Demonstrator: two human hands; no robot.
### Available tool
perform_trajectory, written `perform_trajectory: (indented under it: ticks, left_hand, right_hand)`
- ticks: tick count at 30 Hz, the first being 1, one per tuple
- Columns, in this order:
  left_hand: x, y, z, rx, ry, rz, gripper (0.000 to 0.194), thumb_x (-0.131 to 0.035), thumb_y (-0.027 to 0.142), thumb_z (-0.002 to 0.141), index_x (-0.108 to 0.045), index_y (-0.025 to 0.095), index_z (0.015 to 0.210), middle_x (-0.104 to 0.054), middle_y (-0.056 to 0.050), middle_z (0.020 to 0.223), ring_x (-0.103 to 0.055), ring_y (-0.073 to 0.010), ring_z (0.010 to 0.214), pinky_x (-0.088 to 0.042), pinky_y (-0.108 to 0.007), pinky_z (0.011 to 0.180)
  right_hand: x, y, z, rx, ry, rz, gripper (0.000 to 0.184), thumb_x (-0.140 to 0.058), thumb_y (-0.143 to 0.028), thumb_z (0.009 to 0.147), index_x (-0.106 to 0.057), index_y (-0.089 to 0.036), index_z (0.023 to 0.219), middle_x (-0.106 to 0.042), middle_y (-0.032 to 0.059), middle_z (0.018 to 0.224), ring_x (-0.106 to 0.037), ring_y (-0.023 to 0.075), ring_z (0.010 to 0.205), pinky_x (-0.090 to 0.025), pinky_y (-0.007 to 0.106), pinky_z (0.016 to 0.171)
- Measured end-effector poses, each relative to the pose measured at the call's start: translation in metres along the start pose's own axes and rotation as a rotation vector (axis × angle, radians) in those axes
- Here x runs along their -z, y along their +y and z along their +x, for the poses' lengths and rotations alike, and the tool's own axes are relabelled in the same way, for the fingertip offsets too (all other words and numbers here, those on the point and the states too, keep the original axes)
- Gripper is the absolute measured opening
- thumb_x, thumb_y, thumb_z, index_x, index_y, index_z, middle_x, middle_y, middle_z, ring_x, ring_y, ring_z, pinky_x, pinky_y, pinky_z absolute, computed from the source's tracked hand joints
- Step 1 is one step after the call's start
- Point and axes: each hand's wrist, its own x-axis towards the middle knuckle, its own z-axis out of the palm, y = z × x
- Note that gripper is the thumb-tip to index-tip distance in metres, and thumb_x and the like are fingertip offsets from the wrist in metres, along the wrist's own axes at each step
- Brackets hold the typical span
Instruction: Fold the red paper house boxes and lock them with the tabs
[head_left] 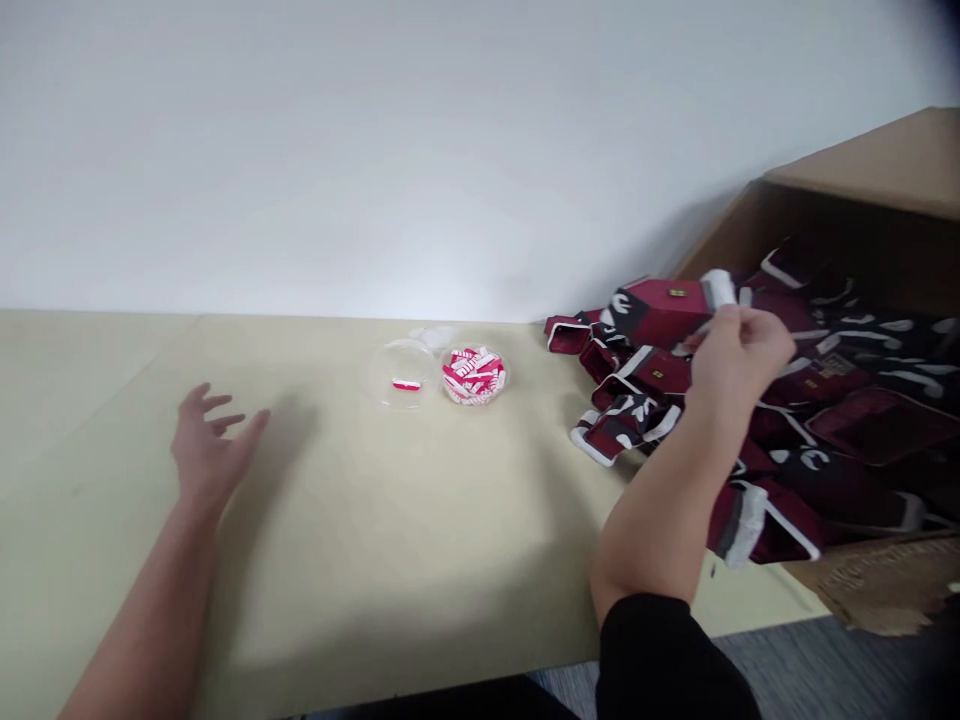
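Observation:
My left hand (212, 445) hovers at the left over the table, fingers apart, holding nothing. At the right, my right hand (739, 350) is closed at the white-edged end of a maroon pouch-like piece (664, 310). That piece has a black panel with white marks and a small gold tag. Its exact kind is unclear. Beneath and around it lie several similar maroon pieces (619, 430) with white trim, spilling from a cardboard box (862, 165). My fingertips partly hide the gripped edge.
On the pale table (360, 520), a round clear tub (475, 375) holds many small red-and-white strips. Left of it a clear round lid (405, 365) has one red-and-white strip (406, 385) on it. A white wall (300, 150) rises behind the table.

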Motion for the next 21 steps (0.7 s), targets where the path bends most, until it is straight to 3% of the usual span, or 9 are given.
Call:
perform_trajectory:
  ticks: [2, 6, 9, 12, 14, 17, 19, 21]
  left_hand:
    - [-0.004, 0.005, -0.005, -0.098, -0.037, -0.018, 0.080, -0.075, 0.050, 0.073, -0.040, 0.021, 0.140, -0.063, -0.009, 0.128, -0.070, -0.0262, 0.096, -0.059, -0.041, 0.082]
    - [-0.014, 0.025, -0.026, -0.295, -0.138, -0.138, 0.070, -0.078, 0.051, 0.070, -0.051, 0.021, 0.128, -0.066, -0.011, 0.119, -0.070, -0.0271, 0.096, -0.058, -0.039, 0.079]
    - [-0.023, 0.044, -0.050, -0.315, -0.352, -0.350, 0.057, -0.079, 0.049, 0.070, -0.061, 0.020, 0.115, -0.069, -0.011, 0.110, -0.069, -0.0276, 0.097, -0.053, -0.044, 0.092]
    - [-0.035, 0.060, -0.075, -0.147, -0.589, -0.795, 0.059, -0.080, 0.055, 0.067, -0.061, 0.023, 0.113, -0.068, -0.011, 0.111, -0.069, -0.0280, 0.096, -0.055, -0.043, 0.086]
    - [-0.041, 0.068, -0.087, 0.025, -0.638, -1.080, 0.067, -0.077, 0.066, 0.064, -0.059, 0.028, 0.115, -0.067, -0.009, 0.117, -0.068, -0.0293, 0.098, -0.056, -0.042, 0.080]
    - [-0.042, 0.074, -0.092, 0.255, -0.587, -1.308, 0.066, -0.061, 0.080, 0.069, -0.062, 0.030, 0.111, -0.068, -0.006, 0.116, -0.065, -0.0307, 0.105, -0.056, -0.044, 0.081]
    - [-0.039, 0.074, -0.088, 0.361, -0.489, -1.357, 0.052, -0.064, 0.070, 0.074, -0.065, 0.029, 0.106, -0.069, -0.003, 0.110, -0.065, -0.0272, 0.103, -0.056, -0.040, 0.083]
    - [-0.037, 0.072, -0.080, 0.422, -0.401, -1.359, 0.039, -0.076, 0.050, 0.071, -0.068, 0.028, 0.101, -0.070, -0.001, 0.106, -0.065, -0.0228, 0.101, -0.056, -0.034, 0.082]
  right_hand:
    - [-0.016, -0.016, -0.016, -0.131, -0.183, 0.268, 0.015, -0.049, -0.015, 0.091, -0.056, -0.019, 0.078, -0.052, -0.0047, 0.054, -0.051, 0.0118, 0.046, -0.049, 0.027, 0.058]
    - [-0.050, -0.044, -0.074, -0.257, -0.625, 0.568, 0.014, -0.058, -0.028, 0.088, -0.055, -0.019, 0.079, -0.057, -0.0058, 0.057, -0.053, 0.0079, 0.045, -0.049, 0.021, 0.053]
    - [-0.067, -0.056, -0.140, -0.267, -0.918, 0.628, 0.025, -0.065, -0.042, 0.084, -0.056, -0.019, 0.081, -0.060, -0.0050, 0.063, -0.056, 0.0079, 0.047, -0.047, 0.020, 0.050]
    - [-0.072, -0.060, -0.211, -0.184, -1.072, 0.594, 0.030, -0.060, -0.049, 0.087, -0.058, -0.020, 0.084, -0.058, -0.0041, 0.065, -0.059, 0.0094, 0.053, -0.048, 0.021, 0.053]
    - [-0.068, -0.060, -0.250, -0.030, -1.099, 0.556, 0.026, -0.056, -0.045, 0.090, -0.060, -0.019, 0.090, -0.062, -0.0002, 0.076, -0.062, 0.0111, 0.064, -0.051, 0.024, 0.061]
    - [-0.059, -0.057, -0.279, 0.265, -1.273, 0.419, 0.019, -0.058, -0.037, 0.091, -0.064, -0.019, 0.094, -0.065, 0.0042, 0.090, -0.063, 0.0143, 0.079, -0.051, 0.028, 0.075]
    - [-0.056, -0.055, -0.278, 0.382, -1.465, 0.286, 0.019, -0.063, -0.035, 0.088, -0.066, -0.020, 0.099, -0.068, 0.0044, 0.098, -0.063, 0.0143, 0.079, -0.051, 0.028, 0.075]
    - [-0.059, -0.051, -0.268, 0.402, -1.603, 0.130, 0.021, -0.066, -0.036, 0.086, -0.068, -0.023, 0.102, -0.070, 0.0027, 0.103, -0.064, 0.0139, 0.076, -0.050, 0.027, 0.072]
